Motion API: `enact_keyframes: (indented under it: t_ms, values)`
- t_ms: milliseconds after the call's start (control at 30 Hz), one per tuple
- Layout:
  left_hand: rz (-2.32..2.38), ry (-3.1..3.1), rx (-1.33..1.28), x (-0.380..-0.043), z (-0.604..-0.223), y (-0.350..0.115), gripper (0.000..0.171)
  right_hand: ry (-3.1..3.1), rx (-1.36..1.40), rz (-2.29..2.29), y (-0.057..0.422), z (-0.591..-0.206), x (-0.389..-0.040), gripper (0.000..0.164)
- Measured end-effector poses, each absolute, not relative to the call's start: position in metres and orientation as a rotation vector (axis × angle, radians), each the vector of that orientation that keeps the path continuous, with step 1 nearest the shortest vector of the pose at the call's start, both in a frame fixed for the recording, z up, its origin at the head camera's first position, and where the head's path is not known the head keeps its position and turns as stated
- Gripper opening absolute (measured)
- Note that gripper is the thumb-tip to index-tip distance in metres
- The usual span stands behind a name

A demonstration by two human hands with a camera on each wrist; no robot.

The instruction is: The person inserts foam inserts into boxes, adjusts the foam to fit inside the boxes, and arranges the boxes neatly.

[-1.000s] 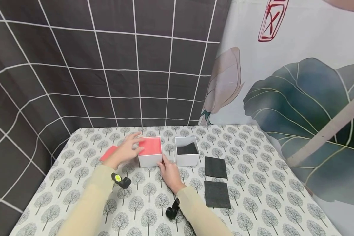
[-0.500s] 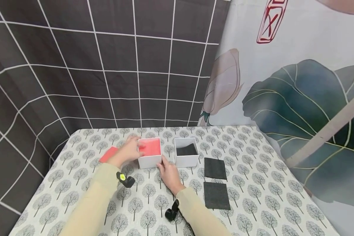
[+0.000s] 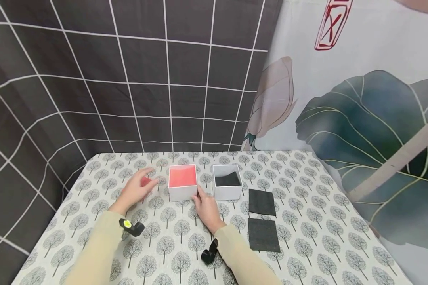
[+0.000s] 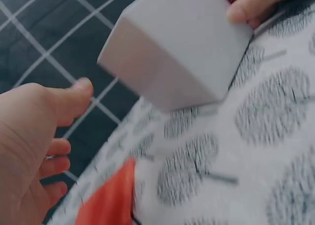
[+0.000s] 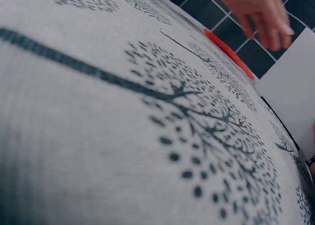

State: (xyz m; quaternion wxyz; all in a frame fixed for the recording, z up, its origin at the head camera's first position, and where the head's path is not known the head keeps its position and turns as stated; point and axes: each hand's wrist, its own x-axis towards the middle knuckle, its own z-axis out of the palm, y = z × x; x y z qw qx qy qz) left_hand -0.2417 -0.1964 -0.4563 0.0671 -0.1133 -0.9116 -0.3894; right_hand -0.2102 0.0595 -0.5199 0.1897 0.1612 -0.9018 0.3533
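Observation:
My left hand (image 3: 132, 190) hovers over a red cloth square (image 4: 110, 198) at the left of the table, thumb apart from loosely bent fingers and nothing between them. Part of that cloth is hidden behind the hand in the head view. To its right stands a white open box (image 3: 182, 194) with a red cloth piece (image 3: 182, 175) lining its inside. At the box's front right corner, my right hand (image 3: 207, 208) grips the wall, its thumb on the front face.
A second white box (image 3: 227, 194) holding a black cloth piece (image 3: 228, 179) stands just right of the first. Two black cloth squares, one farther back (image 3: 261, 202) and one nearer (image 3: 264, 234), lie flat to its right. A dark gridded curtain (image 3: 128, 79) hangs behind the table.
My left hand has come out of the red-lined box and moved left, over the red cloth square. My right hand keeps its place at the box corner.

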Motion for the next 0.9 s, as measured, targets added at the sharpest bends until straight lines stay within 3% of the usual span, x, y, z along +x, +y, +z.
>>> enact_keyframes:
  t_ms: [367,600,900]
  values:
    - [-0.967,-2.987,-0.08,-0.222,-0.475,-0.222,0.079,-2.549,0.433,0.999,0.059,-0.519,-0.208,0.043]
    - [-0.839,-3.002,-0.099,-0.21,-0.469,-0.217,0.083,-2.557,0.429,0.99,0.059,-0.519,-0.207,0.043]
    - [-0.89,-3.004,-0.285,-0.219,-0.474,-0.215,0.084,-2.539,0.421,0.975,0.058,-0.52,-0.209,0.043]
